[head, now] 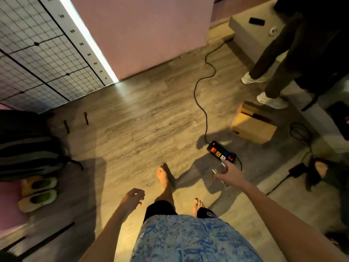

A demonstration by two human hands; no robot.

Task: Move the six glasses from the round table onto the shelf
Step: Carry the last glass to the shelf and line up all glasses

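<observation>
Above the floor [141, 120], near a power strip [221, 153], the right grip [229, 175] holds a glass [220, 168], while the left grip [132, 199] hangs loosely open.

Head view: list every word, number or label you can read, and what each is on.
"50": white scale strip beside the wire grid panel.
"40": same strip, next mark down.
Other numbers on the strip: too blurred to be sure.
White mark on the black shorts: unreadable.
Red mark on the cardboard box: unreadable.
</observation>
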